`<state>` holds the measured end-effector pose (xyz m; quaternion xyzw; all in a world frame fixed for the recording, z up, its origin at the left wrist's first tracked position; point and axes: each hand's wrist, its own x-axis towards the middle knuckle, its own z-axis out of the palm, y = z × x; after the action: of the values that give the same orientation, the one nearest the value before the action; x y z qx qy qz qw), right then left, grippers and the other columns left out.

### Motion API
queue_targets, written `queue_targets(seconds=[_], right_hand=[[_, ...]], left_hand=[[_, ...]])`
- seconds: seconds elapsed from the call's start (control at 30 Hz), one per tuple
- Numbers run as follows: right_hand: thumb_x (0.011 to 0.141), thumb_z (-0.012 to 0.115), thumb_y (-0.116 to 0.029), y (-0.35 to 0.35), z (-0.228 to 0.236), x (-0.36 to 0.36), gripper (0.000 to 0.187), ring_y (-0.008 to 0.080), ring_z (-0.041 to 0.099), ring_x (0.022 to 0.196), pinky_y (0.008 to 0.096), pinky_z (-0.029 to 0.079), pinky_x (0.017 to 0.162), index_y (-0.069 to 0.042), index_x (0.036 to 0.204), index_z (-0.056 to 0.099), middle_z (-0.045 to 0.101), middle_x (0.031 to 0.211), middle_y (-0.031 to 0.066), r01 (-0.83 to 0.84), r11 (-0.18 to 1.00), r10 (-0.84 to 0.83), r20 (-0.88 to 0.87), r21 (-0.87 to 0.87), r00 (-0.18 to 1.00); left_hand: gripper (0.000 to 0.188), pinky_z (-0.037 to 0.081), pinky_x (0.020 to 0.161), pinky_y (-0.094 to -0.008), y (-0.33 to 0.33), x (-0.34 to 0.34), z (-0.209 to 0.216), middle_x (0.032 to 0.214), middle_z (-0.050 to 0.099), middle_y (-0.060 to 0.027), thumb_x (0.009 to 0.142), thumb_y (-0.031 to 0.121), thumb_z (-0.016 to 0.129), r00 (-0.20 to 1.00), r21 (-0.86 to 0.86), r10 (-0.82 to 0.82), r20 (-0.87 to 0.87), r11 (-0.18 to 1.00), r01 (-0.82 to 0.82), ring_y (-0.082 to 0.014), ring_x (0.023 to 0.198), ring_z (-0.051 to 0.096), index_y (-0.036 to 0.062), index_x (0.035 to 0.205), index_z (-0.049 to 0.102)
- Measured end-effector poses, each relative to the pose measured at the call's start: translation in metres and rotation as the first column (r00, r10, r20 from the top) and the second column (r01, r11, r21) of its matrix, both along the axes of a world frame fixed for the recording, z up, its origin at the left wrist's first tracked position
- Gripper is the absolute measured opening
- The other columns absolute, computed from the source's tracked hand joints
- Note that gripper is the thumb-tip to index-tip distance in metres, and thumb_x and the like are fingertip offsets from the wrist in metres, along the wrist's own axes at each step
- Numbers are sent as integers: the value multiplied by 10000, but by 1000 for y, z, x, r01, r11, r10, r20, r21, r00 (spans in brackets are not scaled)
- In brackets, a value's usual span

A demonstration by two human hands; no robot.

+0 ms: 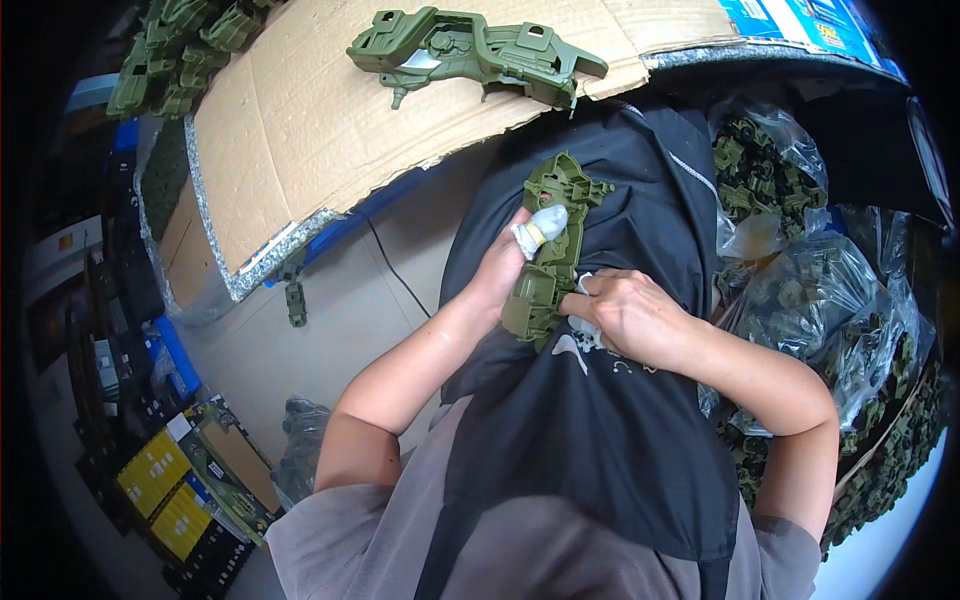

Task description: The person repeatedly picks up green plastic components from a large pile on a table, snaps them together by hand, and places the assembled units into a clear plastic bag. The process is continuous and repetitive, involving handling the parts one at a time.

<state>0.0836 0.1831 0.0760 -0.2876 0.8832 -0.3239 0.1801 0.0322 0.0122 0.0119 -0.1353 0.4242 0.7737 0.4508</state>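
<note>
My left hand [500, 265] grips an olive-green moulded plastic part [537, 292], like a toy vehicle body, from its left side above my lap. A white finger cover wraps the left thumb, which presses across the part's middle. My right hand [643, 316] is closed at the part's lower right edge, fingers bent and partly hidden. White material shows under those fingers; whether they pinch anything besides the part's edge is hidden. A similar green plastic part [530, 52] lies apart on the cardboard-covered table, beyond my hands.
The cardboard [330, 120] has a ragged near edge, with a pile of green parts [190, 50] at its far left. Clear plastic bags [815, 300] full of green pieces stand on the right. A black apron [590, 440] covers my lap. One green piece [296, 304] lies on the floor at left.
</note>
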Motion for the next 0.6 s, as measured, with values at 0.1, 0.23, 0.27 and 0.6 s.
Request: queue_targets(seconds=[0.1,0.23,0.27,0.6], right_hand=[[612,562,20,0,-16,6,189,313,630,686,406,512,605,-10,796,594,594,667,155,47,995,-44,40,-86,998],[556,575,32,-6,-19,16,370,328,609,704,406,495,628,-38,918,611,587,685,151,95,994,-96,-25,-54,995],[572,573,12,-4,-11,13,375,329,612,713,409,496,636,-39,942,606,594,704,154,70,996,-71,-19,-56,997],[767,680,-214,7,43,-134,600,355,491,1083,390,411,917,-125,1314,449,486,1214,194,221,964,-264,-619,-146,740]], left_hand=[[404,527,756,-300,3,6,-10,1126,570,-19,937,279,486,997,-100,35,-70,994,-42,-124,923,598,176,1323,429],[400,507,807,-311,0,2,-24,1143,567,-29,961,267,430,994,-169,-26,-108,986,8,-149,979,583,143,1340,402],[418,472,789,-264,2,1,-10,1134,530,-5,910,183,531,993,-74,32,-115,996,-41,-93,950,538,93,1302,413],[495,520,812,-467,-79,-9,65,1114,579,-180,973,393,304,903,96,268,-336,964,-250,-339,951,615,12,1270,414]])
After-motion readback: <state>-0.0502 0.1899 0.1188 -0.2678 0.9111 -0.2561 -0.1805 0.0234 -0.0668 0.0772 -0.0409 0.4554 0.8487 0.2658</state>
